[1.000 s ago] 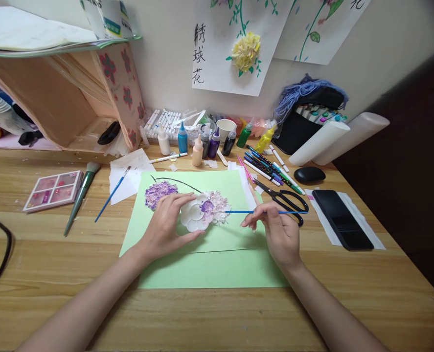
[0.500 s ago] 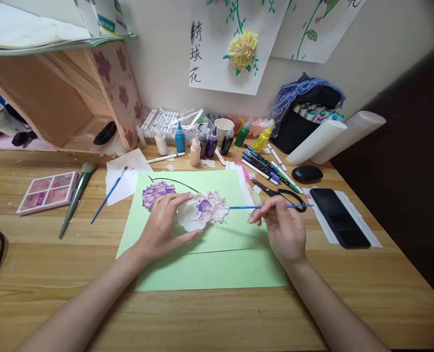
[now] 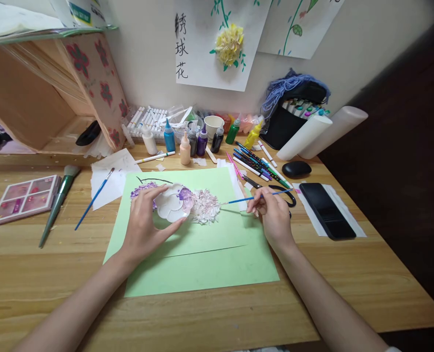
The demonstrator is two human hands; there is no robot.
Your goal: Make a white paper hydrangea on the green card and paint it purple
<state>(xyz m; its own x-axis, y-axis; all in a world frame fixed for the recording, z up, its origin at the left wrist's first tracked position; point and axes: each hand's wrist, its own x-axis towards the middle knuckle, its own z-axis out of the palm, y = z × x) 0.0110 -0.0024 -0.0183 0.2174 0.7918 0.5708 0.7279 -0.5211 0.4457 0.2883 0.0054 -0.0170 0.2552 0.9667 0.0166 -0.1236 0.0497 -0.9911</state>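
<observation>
My left hand (image 3: 148,217) grips a white flower-shaped paint palette (image 3: 171,208) by its edge, with purple paint in one well. A thin blue paintbrush (image 3: 240,199) is pinched in my right hand (image 3: 270,215), its tip at the right edge of a pale pink and white paper-petal flower (image 3: 205,208). Behind my left fingers, a purple petal flower (image 3: 138,190) is partly hidden. Both flowers lie on light green paper (image 3: 202,269), where a dark curved stem line shows at the top.
Paint bottles (image 3: 202,142), a paper cup (image 3: 214,126) and several markers (image 3: 255,161) line the back. Black scissors (image 3: 288,195), a mouse (image 3: 296,169) and a phone (image 3: 327,210) lie right. At left are a large brush (image 3: 59,203), another blue paintbrush (image 3: 94,199) and a divided box (image 3: 24,198).
The palette in my left hand has shifted left off the pale flower, uncovering more of it. The brush tip has pulled slightly towards that flower's right edge. The camera view has turned a little.
</observation>
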